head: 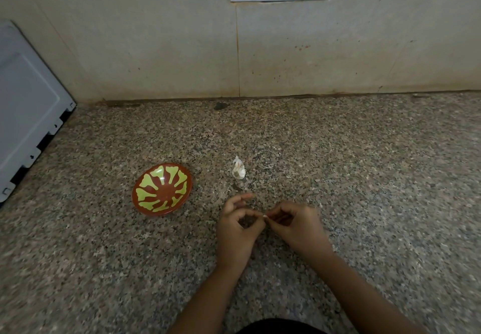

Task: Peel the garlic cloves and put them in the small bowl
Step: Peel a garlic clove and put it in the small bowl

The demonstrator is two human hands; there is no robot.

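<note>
Counted: one garlic clove [265,216], pinched between curled fingertips of left hand [235,232] and right hand [299,225] above the counter [364,177]; one partial garlic bulb [239,171] lying just beyond, untouched; one small bowl [162,189] left of the hands, apart; one grey appliance [28,104] far left.

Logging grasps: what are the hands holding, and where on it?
A garlic clove, mostly hidden, pinched between the fingertips of the left hand and right hand.
</note>
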